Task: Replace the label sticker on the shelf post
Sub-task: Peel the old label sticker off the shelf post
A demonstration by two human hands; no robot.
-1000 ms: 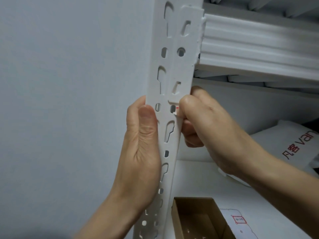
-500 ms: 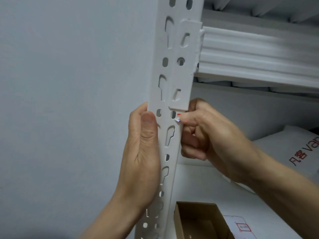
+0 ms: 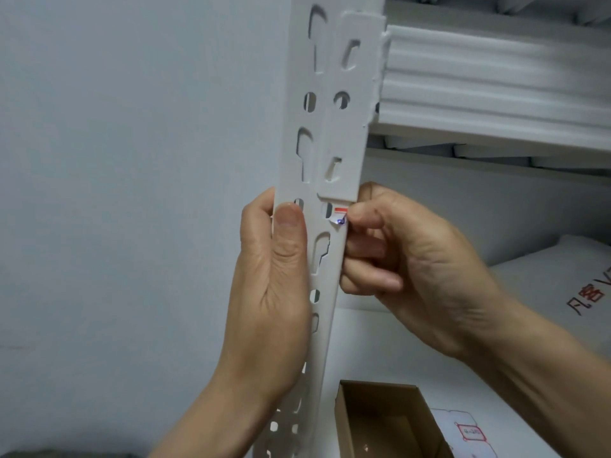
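A white slotted shelf post (image 3: pixel 325 133) runs up the middle of the view. On its right flange, just below a bracket plate, sits a small label sticker (image 3: pixel 340 215) with a red stripe and a blue mark, its lower corner lifted. My right hand (image 3: pixel 413 269) pinches the sticker's right edge between thumb and forefinger. My left hand (image 3: pixel 274 292) wraps the post's left edge, thumb pressed flat on its front face beside an oval hole.
A ribbed white shelf beam (image 3: pixel 496 84) joins the post at upper right. Below lie an open brown cardboard box (image 3: pixel 383 421), a sheet of white labels (image 3: pixel 463 434) and a white bag with red print (image 3: pixel 568 285). A pale wall fills the left.
The view has shifted, so post and hands sit lower in frame. My right hand's fingers have drawn back, and more of the sticker's red stripe and lifted corner shows. The left hand keeps its grip.
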